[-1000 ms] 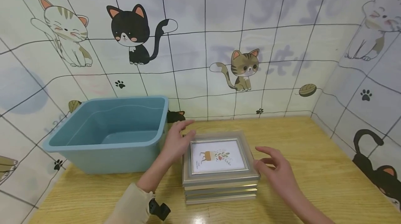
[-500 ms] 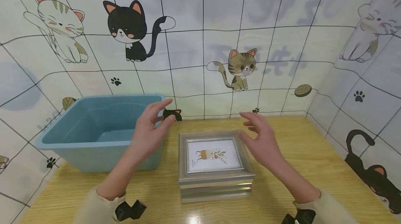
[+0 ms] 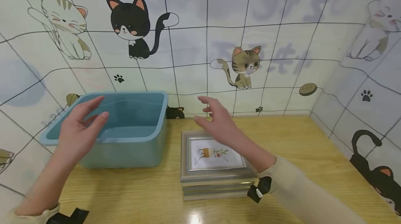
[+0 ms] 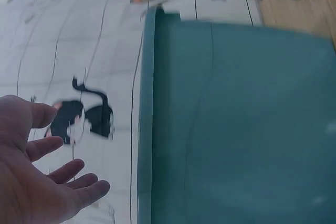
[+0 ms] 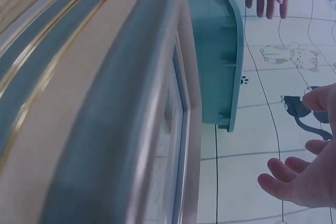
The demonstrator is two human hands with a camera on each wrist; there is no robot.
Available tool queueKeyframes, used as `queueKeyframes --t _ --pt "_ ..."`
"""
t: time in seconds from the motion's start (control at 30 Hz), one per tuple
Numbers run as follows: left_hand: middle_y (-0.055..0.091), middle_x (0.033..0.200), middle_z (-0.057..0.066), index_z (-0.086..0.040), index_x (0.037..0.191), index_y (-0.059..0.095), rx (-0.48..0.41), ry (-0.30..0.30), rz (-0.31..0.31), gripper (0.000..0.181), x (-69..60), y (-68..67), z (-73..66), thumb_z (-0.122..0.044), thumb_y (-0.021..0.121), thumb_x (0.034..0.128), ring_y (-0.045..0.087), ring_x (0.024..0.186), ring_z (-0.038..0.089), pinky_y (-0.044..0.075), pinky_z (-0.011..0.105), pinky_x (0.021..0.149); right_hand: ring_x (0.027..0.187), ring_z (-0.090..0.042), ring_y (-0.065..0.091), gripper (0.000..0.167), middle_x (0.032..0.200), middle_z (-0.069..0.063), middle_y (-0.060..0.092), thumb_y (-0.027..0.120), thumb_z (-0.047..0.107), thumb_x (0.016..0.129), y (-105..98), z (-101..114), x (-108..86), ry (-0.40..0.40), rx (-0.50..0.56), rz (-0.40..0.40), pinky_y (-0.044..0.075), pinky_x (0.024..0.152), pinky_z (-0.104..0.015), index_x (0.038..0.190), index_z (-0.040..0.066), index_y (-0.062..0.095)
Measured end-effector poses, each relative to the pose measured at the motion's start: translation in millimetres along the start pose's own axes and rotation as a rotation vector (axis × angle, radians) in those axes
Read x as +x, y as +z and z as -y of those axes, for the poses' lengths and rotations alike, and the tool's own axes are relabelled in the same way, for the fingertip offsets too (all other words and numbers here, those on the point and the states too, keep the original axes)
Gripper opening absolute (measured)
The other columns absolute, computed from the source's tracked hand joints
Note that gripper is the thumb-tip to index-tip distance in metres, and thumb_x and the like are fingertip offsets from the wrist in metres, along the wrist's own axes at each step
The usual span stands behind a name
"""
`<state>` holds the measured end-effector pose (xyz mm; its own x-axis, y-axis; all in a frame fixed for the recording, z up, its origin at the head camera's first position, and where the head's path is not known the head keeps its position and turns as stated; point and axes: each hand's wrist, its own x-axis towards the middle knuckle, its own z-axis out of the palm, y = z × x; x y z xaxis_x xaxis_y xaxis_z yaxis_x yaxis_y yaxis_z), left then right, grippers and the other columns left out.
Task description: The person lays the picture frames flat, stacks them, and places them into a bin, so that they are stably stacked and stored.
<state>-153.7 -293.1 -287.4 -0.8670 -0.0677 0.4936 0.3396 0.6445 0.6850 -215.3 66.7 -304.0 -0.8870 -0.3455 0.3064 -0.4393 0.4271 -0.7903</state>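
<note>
A stack of silver picture frames (image 3: 197,177) lies on the table, the top one showing a print of a plant in an orange pot. My right hand (image 3: 220,123) hovers above the back of this stack, fingers loosely bent and holding nothing. Over the front left of a blue plastic bin (image 3: 125,154) is my left hand (image 3: 78,130), its thumb and fingers spread apart with nothing between them. The left wrist view looks into the bin, whose visible inside holds nothing. Seen from the right wrist, the stacked frames' edges (image 5: 113,103) fill the left side.
The wooden table (image 3: 275,140) runs back to a wall covering (image 3: 191,43) with printed cats and grid lines. Standing left of the frames, the bin is separated from them by a narrow gap. A side wall (image 3: 369,112) bounds the table at the right.
Both hands have lifted away from the sides of the frame stack and moved left. My left hand is now over the bin, my right over the stack. The stack and bin stay put.
</note>
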Motion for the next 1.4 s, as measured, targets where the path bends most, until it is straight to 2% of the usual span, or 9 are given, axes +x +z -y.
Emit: queueKeyframes --t 0.13,0.23,0.37,0.57,0.73,1.13,1.27,1.33,1.4 --pt "0.036 0.156 0.018 -0.015 0.16 0.039 0.097 -0.094 -0.004 0.055 0.8 -30.0 25.3 -0.027 0.053 0.108 0.035 0.147 0.016 0.037 0.004 0.097 0.136 -0.032 0.046 0.066 0.159 -0.011 0.036 0.063 0.024 0.1 12 10 15.1 0.003 -0.005 0.064 0.045 0.105 -0.05 0.158 0.01 0.036" --pt "0.027 0.16 0.027 -0.012 0.162 0.033 0.201 -0.158 -0.018 0.057 2.7 -47.0 44.1 -0.03 0.048 0.1096 0.028 0.149 0.039 0.038 0.032 0.113 0.138 -0.033 0.044 0.068 0.161 -0.011 0.033 0.062 0.027 0.101 20 15 24.5 0.02 -0.008 0.086 0.046 0.103 -0.049 0.16 0.012 0.033" --pt "0.02 0.159 0.035 -0.003 0.161 0.029 0.309 -0.214 -0.062 0.058 4.8 -61.1 70.9 -0.028 0.044 0.1105 0.024 0.144 0.056 0.029 0.071 0.107 0.139 -0.033 0.043 0.07 0.164 -0.01 0.03 0.061 0.03 0.101 29 21 35.2 0.054 0.007 0.103 0.046 0.103 -0.051 0.162 0.014 0.029" --pt "0.021 0.157 0.04 0.005 0.158 0.029 0.32 -0.208 -0.056 0.058 3.1 -72.0 109.9 -0.024 0.044 0.1105 0.02 0.144 0.059 0.025 0.072 0.108 0.144 -0.032 0.037 0.072 0.164 -0.014 0.029 0.061 0.029 0.102 60 29 48.9 0.056 -0.035 0.134 0.037 0.113 -0.05 0.161 0.008 0.027" --pt "0.015 0.16 0.039 0.0 0.162 0.021 0.273 -0.259 0.037 0.063 2.9 -78.1 131.5 -0.029 0.044 0.1106 0.016 0.144 0.061 0.026 0.077 0.102 0.143 -0.032 0.038 0.077 0.163 -0.019 0.025 0.059 0.028 0.101 92 39 48.6 0.12 -0.029 0.151 0.037 0.113 -0.047 0.161 0.0 0.021" --pt "0.002 0.162 0.037 -0.009 0.164 0.004 0.153 -0.307 0.223 0.07 8.5 -83.0 144.1 -0.035 0.041 0.1109 0.016 0.135 0.073 0.021 0.086 0.095 0.153 -0.033 0.02 0.083 0.169 -0.02 0.004 0.053 0.025 0.105 118 39 50.3 0.201 0.048 0.218 0.027 0.119 -0.047 0.163 0.0 -0.001" --pt "-0.007 0.163 0.034 -0.009 0.164 0.002 0.154 -0.319 0.247 0.069 9.4 -84.2 142.0 -0.036 0.038 0.1113 0.006 0.139 0.071 0.015 0.086 0.098 0.095 -0.026 0.067 0.083 0.17 -0.019 -0.006 0.048 0.032 0.108 124 37 54.0 0.229 -0.034 0.239 0.054 0.076 -0.037 0.164 0.007 -0.008" --pt "-0.011 0.163 0.032 -0.009 0.164 0.002 0.155 -0.321 0.254 0.068 9.4 -85.0 142.3 -0.035 0.037 0.1115 0.001 0.14 0.069 0.013 0.086 0.099 0.057 -0.02 0.052 0.081 0.169 -0.018 -0.011 0.044 0.033 0.11 126 35 57.5 0.239 -0.058 0.254 0.042 0.051 -0.031 0.163 0.011 -0.013" --pt "-0.014 0.163 0.032 -0.008 0.164 0.002 0.155 -0.324 0.26 0.068 9.1 -85.3 143.5 -0.035 0.037 0.1115 0.0 0.14 0.069 0.014 0.086 0.098 0.049 -0.02 0.04 0.079 0.168 -0.018 -0.016 0.04 0.033 0.112 127 33 61.0 0.239 -0.069 0.272 0.034 0.046 -0.03 0.162 0.013 -0.017"
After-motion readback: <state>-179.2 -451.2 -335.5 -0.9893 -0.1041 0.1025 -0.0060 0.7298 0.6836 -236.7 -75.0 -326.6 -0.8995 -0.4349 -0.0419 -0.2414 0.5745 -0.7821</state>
